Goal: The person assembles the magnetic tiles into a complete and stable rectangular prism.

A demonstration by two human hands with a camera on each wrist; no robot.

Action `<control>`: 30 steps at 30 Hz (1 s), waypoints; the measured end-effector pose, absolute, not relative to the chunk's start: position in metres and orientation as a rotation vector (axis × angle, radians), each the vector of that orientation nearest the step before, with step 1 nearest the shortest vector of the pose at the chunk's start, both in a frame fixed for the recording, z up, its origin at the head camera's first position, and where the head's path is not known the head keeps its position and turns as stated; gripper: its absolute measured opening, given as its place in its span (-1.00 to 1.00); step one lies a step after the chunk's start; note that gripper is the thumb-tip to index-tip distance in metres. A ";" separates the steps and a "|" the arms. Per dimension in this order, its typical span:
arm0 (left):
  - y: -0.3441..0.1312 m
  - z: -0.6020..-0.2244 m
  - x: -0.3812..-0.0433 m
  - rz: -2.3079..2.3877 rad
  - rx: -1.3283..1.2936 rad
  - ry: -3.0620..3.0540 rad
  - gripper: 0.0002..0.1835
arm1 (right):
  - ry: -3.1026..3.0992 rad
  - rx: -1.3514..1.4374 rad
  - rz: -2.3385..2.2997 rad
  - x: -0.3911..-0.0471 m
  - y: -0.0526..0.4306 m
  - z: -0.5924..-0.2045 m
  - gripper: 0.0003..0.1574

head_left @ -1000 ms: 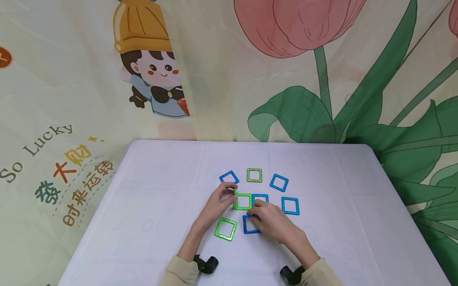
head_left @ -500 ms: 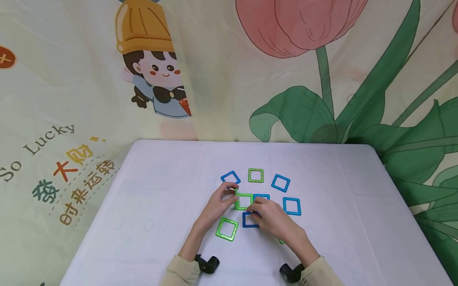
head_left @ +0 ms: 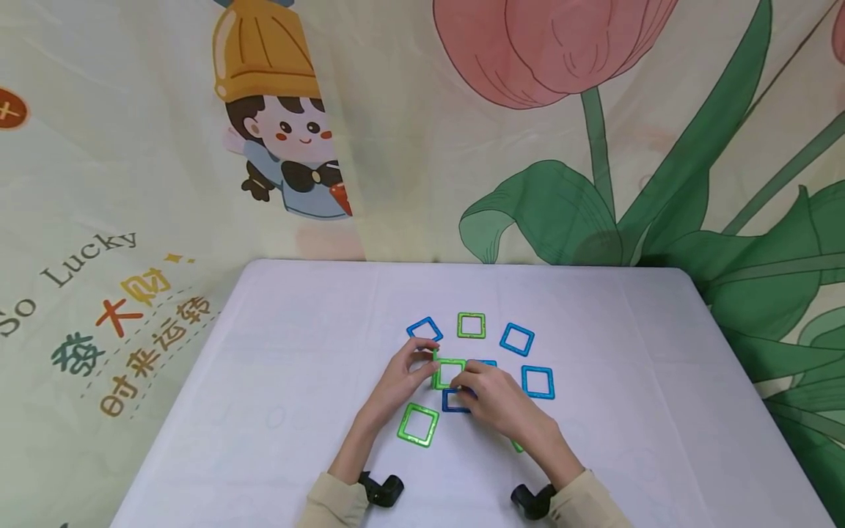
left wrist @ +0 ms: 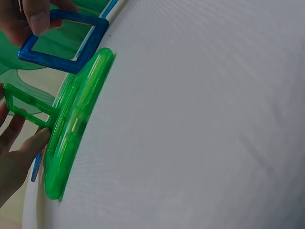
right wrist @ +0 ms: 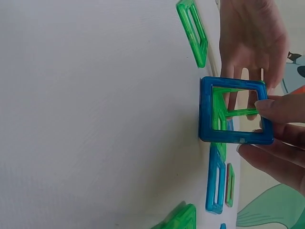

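In the head view my left hand (head_left: 399, 378) holds an upright green square magnetic tile (left wrist: 33, 101) by its edge. That tile stands on the left side of a flat green square tile (head_left: 452, 361). A blue square tile (head_left: 485, 363), partly covered by my right hand (head_left: 498, 400), lies against the flat one's right side. Between thumb and fingers, my right hand pinches a second blue square tile (right wrist: 206, 109), raised near the flat green tile's front edge. Whether the two touch I cannot tell.
Around the hands lie loose square tiles: a green one (head_left: 404, 419) at front left, a blue one (head_left: 524, 383) at right, and blue (head_left: 419, 323), green (head_left: 472, 314) and blue (head_left: 510, 325) ones behind. Under my right forearm a green tile (head_left: 518, 446) peeks out. The white table (head_left: 317, 330) meets a printed backdrop.
My right hand has moved the pinched blue tile away from me and slightly left, towards the flat green tile's front edge, tilting it up. My left hand stays at the upright green tile.
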State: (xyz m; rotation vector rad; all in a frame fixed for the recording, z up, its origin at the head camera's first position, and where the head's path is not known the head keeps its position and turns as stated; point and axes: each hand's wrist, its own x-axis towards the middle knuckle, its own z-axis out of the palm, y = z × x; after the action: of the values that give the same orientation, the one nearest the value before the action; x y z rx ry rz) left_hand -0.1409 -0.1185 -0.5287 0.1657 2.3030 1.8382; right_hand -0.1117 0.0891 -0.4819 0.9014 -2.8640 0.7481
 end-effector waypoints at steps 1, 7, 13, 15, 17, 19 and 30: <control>-0.119 -0.529 -0.141 1.834 0.162 2.306 -0.61 | -2.863 0.903 0.745 -0.112 0.088 -0.482 -0.85; -0.119 -0.528 -0.139 1.829 0.157 2.318 -0.62 | -2.849 0.919 0.729 -0.114 0.085 -0.483 -0.85; -0.118 -0.525 -0.139 1.831 0.154 2.315 -0.62 | -2.822 0.934 0.731 -0.116 0.082 -0.483 -0.84; -0.118 -0.525 -0.139 1.834 0.157 2.314 -0.62 | -2.822 0.930 0.734 -0.117 0.081 -0.482 -0.84; -0.118 -0.525 -0.139 1.838 0.160 2.309 -0.62 | -2.825 0.925 0.740 -0.117 0.080 -0.481 -0.84; -0.118 -0.524 -0.139 1.838 0.162 2.304 -0.62 | -2.826 0.919 0.739 -0.117 0.079 -0.481 -0.84; -0.118 -0.524 -0.139 1.830 0.156 2.304 -0.61 | -2.789 0.941 0.725 -0.120 0.077 -0.483 -0.85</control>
State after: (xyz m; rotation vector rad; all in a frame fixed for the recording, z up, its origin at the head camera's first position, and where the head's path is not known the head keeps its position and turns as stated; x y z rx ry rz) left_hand -0.1393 -0.1180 -0.5243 0.1559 2.3043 1.8296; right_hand -0.1201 0.0771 -0.4826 0.9405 -2.7885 0.7248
